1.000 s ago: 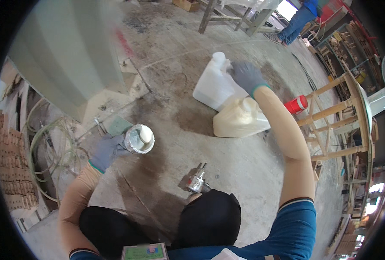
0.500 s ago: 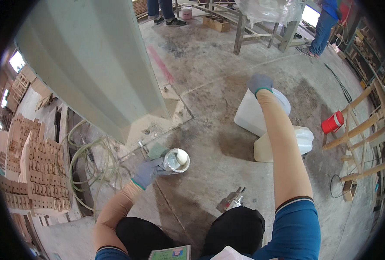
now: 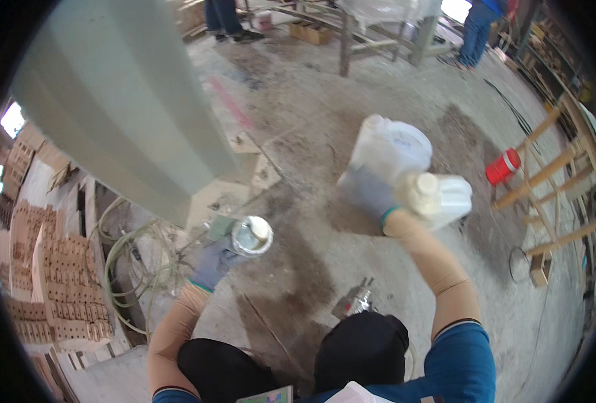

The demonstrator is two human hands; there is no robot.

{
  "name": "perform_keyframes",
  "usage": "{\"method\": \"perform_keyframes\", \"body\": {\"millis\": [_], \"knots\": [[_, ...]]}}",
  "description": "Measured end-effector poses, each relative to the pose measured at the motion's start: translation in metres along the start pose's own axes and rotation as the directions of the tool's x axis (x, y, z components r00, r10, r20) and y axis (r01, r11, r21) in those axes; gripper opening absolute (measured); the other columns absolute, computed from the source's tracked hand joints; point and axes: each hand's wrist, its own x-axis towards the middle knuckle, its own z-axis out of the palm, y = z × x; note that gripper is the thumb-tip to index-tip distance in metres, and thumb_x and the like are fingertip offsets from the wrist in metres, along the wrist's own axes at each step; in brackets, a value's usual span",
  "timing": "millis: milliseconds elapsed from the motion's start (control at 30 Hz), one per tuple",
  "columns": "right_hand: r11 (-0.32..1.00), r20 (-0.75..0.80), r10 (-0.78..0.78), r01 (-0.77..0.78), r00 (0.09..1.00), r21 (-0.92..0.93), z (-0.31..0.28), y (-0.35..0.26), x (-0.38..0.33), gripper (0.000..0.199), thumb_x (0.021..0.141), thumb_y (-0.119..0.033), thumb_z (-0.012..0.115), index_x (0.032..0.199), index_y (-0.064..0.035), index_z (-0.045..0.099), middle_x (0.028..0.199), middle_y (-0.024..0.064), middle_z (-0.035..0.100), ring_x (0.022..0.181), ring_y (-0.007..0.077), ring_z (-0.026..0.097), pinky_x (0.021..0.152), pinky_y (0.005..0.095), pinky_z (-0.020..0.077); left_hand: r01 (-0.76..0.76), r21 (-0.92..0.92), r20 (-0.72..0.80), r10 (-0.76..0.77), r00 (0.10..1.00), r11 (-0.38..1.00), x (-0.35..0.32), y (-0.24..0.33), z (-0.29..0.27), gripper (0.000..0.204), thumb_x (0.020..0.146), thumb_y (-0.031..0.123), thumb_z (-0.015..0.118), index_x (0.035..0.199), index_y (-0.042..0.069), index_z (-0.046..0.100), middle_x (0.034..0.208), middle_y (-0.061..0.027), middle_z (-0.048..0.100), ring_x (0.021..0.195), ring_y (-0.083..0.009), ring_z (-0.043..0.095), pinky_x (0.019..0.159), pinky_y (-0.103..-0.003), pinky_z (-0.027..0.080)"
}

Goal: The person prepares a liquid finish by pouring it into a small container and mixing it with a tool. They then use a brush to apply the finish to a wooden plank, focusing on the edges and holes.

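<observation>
Jug (image 3: 385, 151) is up off the floor (image 3: 298, 107), gripped by the right hand (image 3: 368, 191) near a second jug (image 3: 442, 195), while the left hand (image 3: 214, 262) holds a small cup (image 3: 252, 235), and nothing is pouring yet.

Stained, dusty concrete floor (image 3: 405, 269), second white plastic jug (image 3: 455, 198) lying on its side, red cup (image 3: 502, 166) near wooden frames (image 3: 553, 181), small metal fitting (image 3: 358, 302), coiled green hose (image 3: 130, 269), stacked bricks (image 3: 49, 282) at left
</observation>
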Motion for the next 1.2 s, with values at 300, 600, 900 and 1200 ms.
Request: {"method": "perform_keyframes", "body": {"millis": [300, 600, 900, 1200], "knots": [[0.842, 0.098, 0.103, -0.139, 0.990, 0.521, 0.063, -0.100, -0.065, 0.064, 0.082, -0.044, 0.055, 0.130, -0.0043, 0.041, 0.103, 0.0182, 0.060, 0.091, 0.0324, 0.059, 0.082, 0.0424, 0.0462, -0.083, -0.124, -0.092, 0.072, 0.993, 0.989, 0.003, 0.012, 0.009, 0.034, 0.090, 0.016, 0.044, 0.122, 0.003, 0.048, 0.116, -0.0125, 0.057, 0.110, -0.0279, 0.055, 0.088, -0.045, 0.052], [0.609, 0.456, 0.649, -0.775, 0.609, 0.168, 0.025, 0.179, 0.007, 0.035, 0.074, -0.020, 0.058, 0.104, -0.0031, 0.059, 0.108, 0.0188, 0.061, 0.102, 0.0364, 0.057, 0.085, 0.0448, 0.0451, 0.061, -0.167, 0.076, -0.049, 0.996, 0.984, 0.006, 0.002, -0.012, 0.042, 0.087, 0.007, 0.047, 0.128, -0.001, 0.043, 0.124, -0.0142, 0.053, 0.112, -0.0300, 0.054, 0.095, -0.047, 0.047], [0.820, 0.053, 0.525, -0.521, 0.850, 0.238, 0.020, 0.102, 0.020, 0.034, 0.075, -0.022, 0.055, 0.107, -0.0154, 0.060, 0.095, 0.0152, 0.065, 0.088, 0.0362, 0.062, 0.077, 0.0445, 0.0488, 0.108, -0.235, 0.133, -0.078, 0.988, 0.966, 0.027, -0.022, -0.016, 0.042, 0.089, 0.007, 0.048, 0.129, 0.000, 0.041, 0.123, -0.0132, 0.053, 0.111, -0.0280, 0.055, 0.093, -0.043, 0.049], [0.983, -0.151, -0.126, 0.144, 0.981, 0.115, -0.010, 0.018, 0.055, 0.024, 0.071, -0.017, 0.059, 0.094, -0.0176, 0.061, 0.077, 0.0069, 0.063, 0.072, 0.0282, 0.063, 0.060, 0.0407, 0.0472, 0.098, -0.084, 0.069, -0.093, 0.993, 0.992, 0.030, -0.038, -0.030, 0.039, 0.089, 0.015, 0.053, 0.125, 0.002, 0.048, 0.116, -0.0099, 0.058, 0.103, -0.0238, 0.060, 0.084, -0.039, 0.053]]}}
